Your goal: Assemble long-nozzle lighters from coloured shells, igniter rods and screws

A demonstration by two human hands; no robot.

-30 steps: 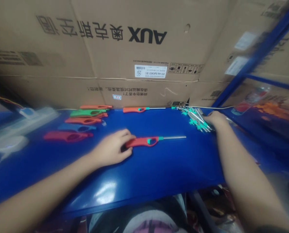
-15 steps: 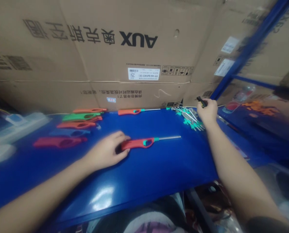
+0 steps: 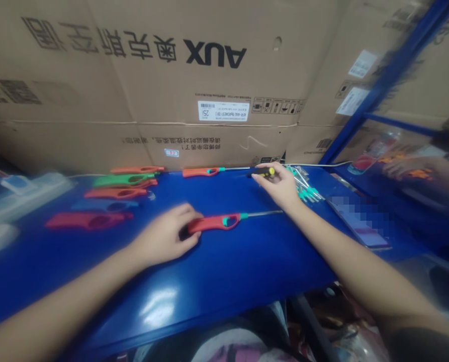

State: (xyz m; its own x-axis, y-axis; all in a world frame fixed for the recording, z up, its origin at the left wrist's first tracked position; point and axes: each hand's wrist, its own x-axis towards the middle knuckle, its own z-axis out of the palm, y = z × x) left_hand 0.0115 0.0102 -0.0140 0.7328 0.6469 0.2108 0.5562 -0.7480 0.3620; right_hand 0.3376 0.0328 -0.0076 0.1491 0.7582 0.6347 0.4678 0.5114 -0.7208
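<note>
My left hand (image 3: 175, 231) grips the handle end of a red lighter (image 3: 212, 222) with a teal trigger and a metal rod pointing right, low over the blue table (image 3: 224, 261). My right hand (image 3: 279, 183) holds a small black and yellow tool (image 3: 264, 172) between thumb and fingers, near the back of the table. Beyond the left hand lies another orange-red lighter (image 3: 199, 172) with its rod toward the right hand. Behind the right hand, a pile of metal rods with teal parts (image 3: 305, 186) is partly hidden.
Orange, green, blue and red lighter bodies (image 3: 122, 180) lie at the left, beside a blurred white power strip (image 3: 39, 193). A cardboard sheet (image 3: 133, 100) stands behind. At the right are a phone (image 3: 360, 221), a bottle (image 3: 375, 151), orange parts and another person's hand (image 3: 401, 166).
My right hand has moved left with the black and yellow tool, from beyond the rod pile to above the red lighter's tip. Another person's hand has appeared at the right. My left hand keeps its grip.
</note>
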